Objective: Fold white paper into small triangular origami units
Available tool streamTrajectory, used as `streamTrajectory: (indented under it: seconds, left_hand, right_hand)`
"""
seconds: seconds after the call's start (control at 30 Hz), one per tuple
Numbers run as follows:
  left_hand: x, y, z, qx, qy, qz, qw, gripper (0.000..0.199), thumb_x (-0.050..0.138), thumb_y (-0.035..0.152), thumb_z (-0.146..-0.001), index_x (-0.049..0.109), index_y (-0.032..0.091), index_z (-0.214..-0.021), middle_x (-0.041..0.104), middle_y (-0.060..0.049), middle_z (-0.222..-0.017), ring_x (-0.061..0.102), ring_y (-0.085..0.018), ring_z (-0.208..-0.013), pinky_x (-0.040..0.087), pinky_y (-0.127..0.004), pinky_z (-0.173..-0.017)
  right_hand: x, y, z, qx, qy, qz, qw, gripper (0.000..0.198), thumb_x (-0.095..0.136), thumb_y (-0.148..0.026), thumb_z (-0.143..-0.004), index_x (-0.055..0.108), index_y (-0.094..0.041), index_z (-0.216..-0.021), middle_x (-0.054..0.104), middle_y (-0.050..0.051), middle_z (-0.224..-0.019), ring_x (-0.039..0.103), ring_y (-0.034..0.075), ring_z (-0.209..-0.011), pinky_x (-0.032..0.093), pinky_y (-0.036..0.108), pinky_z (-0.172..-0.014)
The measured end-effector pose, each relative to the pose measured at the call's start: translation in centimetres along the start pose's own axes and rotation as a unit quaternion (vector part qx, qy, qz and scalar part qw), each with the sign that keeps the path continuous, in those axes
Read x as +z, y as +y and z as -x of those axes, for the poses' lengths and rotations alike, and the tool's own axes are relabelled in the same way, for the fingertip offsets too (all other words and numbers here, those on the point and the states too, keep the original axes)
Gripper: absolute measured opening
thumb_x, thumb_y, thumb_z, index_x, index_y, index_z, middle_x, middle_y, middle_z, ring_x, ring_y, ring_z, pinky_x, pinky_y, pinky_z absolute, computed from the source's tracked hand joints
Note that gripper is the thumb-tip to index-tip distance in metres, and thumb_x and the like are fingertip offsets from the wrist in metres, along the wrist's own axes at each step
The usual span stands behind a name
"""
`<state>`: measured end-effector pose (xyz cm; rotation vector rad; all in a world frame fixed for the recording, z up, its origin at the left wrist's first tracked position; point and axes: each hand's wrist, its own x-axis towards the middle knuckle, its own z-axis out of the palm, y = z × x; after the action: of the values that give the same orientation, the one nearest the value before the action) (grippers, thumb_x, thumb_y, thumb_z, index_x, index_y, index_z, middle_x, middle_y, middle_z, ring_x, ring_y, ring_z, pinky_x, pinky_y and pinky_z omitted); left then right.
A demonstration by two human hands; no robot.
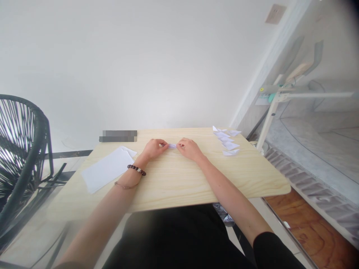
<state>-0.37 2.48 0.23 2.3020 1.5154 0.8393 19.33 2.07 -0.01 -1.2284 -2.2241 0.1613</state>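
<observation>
Near the middle of the far edge of the light wood-grain table (174, 183), a small folded white paper (172, 146) sits between the person's two hands, its short middle length showing. The left hand (155, 148) pinches the left end between thumb and fingers, and the right hand (188, 148) pinches the right end in the same way; whether the paper rests on the tabletop or is held just above it, I cannot tell. The left wrist bears a dark beaded bracelet (137, 170) with one pale bead, and a thin bracelet (126, 186) lies farther up that forearm. Toward the table's left edge, a few white paper sheets (108, 170) lie flat in a slightly uneven pile, set at a slant, their right side just beside the left forearm. At the far left corner a pixelated block covers whatever lies there. By the far right corner, several folded white paper pieces (230, 145) with pointed ends lie in a loose column running from the far edge toward the near one, some touching or overlapping. Beyond the left edge stands a dark corded chair (43, 123); the far edge faces a white wall (168, 67).
</observation>
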Motion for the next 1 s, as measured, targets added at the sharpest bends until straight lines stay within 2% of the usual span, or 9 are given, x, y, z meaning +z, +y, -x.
streamTrajectory:
  seconds: [0.1, 0.23, 0.5, 0.63, 0.87, 1.0]
  left_hand:
    - [0.1, -0.1, -0.1, 0.037, -0.012, -0.012, 0.999, 0.028, 0.048, 0.041, -0.072, 0.066, 0.020, -0.077, 0.066, -0.002, -0.083, 0.058, -0.016, -0.071, 0.042, -0.024, -0.064]
    - [0.2, 0.3, -0.2, 0.080, -0.013, -0.040, 0.996, 0.021, 0.051, 0.036, -0.070, 0.065, 0.021, -0.076, 0.065, -0.002, -0.082, 0.057, -0.016, -0.074, 0.041, -0.024, -0.068]
    - [-0.3, 1.3, 0.3, 0.091, -0.023, -0.080, 0.992, 0.026, 0.047, 0.035, -0.074, 0.062, 0.025, -0.092, 0.064, -0.001, -0.085, 0.056, -0.016, -0.073, 0.039, -0.024, -0.066]
    - [-0.2, 1.8, 0.4, 0.095, -0.029, -0.104, 0.990, 0.025, 0.047, 0.038, -0.073, 0.063, 0.026, -0.089, 0.062, -0.001, -0.085, 0.055, -0.017, -0.074, 0.038, -0.025, -0.063]
    - [0.1, 1.7, 0.4, 0.097, -0.039, -0.098, 0.990, 0.026, 0.048, 0.040, -0.071, 0.062, 0.025, -0.086, 0.058, -0.002, -0.092, 0.051, -0.020, -0.088, 0.039, -0.025, -0.064]
    - [0.1, 1.9, 0.5, 0.086, -0.032, -0.076, 0.993, 0.026, 0.049, 0.041, -0.071, 0.063, 0.024, -0.084, 0.058, -0.002, -0.091, 0.053, -0.018, -0.083, 0.039, -0.025, -0.065]
  right_hand:
    - [0.1, -0.1, 0.0, 0.019, 0.005, 0.021, 1.000, 0.024, 0.041, -0.027, -0.080, 0.062, -0.019, -0.071, 0.060, 0.004, -0.080, 0.052, 0.012, -0.074, 0.036, 0.022, -0.067]
    - [0.4, -0.3, 0.0, 0.038, 0.007, 0.024, 0.999, 0.016, 0.047, -0.024, -0.077, 0.062, -0.022, -0.083, 0.059, 0.002, -0.085, 0.052, 0.013, -0.075, 0.037, 0.023, -0.069]
    - [0.5, -0.4, 0.1, 0.041, -0.011, 0.025, 0.999, 0.023, 0.049, -0.018, -0.073, 0.063, -0.026, -0.090, 0.059, 0.001, -0.089, 0.053, 0.013, -0.075, 0.038, 0.025, -0.069]
    - [0.5, -0.6, 0.1, 0.030, -0.019, 0.030, 0.999, 0.019, 0.050, -0.022, -0.074, 0.064, -0.027, -0.086, 0.059, 0.000, -0.088, 0.053, 0.014, -0.077, 0.038, 0.026, -0.070]
    - [1.2, -1.0, 0.2, 0.031, -0.013, 0.059, 0.998, 0.014, 0.054, -0.033, -0.072, 0.062, -0.024, -0.079, 0.057, 0.003, -0.080, 0.051, 0.017, -0.080, 0.037, 0.028, -0.072]
    - [1.3, -1.0, 0.1, 0.036, -0.021, 0.064, 0.997, 0.013, 0.054, -0.033, -0.072, 0.061, -0.023, -0.077, 0.057, 0.004, -0.078, 0.051, 0.018, -0.078, 0.036, 0.028, -0.071]
